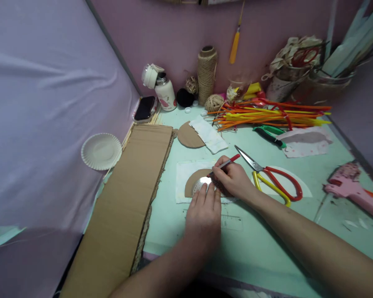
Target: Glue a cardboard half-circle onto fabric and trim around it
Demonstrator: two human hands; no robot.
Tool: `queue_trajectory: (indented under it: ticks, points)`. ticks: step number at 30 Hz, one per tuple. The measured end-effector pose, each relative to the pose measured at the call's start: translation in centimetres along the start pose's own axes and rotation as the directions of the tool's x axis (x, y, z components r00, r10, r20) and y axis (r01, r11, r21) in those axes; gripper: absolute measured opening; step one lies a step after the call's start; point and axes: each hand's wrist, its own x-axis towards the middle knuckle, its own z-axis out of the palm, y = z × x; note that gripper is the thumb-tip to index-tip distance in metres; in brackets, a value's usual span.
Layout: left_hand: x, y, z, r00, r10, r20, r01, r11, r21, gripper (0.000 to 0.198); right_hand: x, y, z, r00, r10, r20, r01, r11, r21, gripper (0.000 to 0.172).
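Observation:
My left hand (203,213) lies flat, fingers together, pressing a small shiny round object (202,182) onto a brown cardboard disc (192,184) that rests on a white sheet (182,176). My right hand (231,180) is closed around a red-capped pen (225,164), whose tip meets the edge of the shiny object. Both hands are at the middle of the pale green table (267,231).
A long cardboard strip (133,194) lies left, a paper plate (101,151) beyond it. Red-and-yellow scissors (275,180) lie right of my hand, a pink glue gun (354,190) far right. Coloured sticks (267,114), twine spools (207,72), a flask (165,92), a phone (145,108) and another cardboard disc (189,135) sit behind.

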Motion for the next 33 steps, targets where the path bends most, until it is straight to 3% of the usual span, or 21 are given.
queue_trajectory:
  ticks: [33]
  points:
    - [-0.24,0.13,0.34,1.0,-0.007,0.009,0.007,1.0,-0.021,0.041,-0.25,0.1,0.17,0.999,-0.025,-0.034,0.023,0.998,-0.065,0.023]
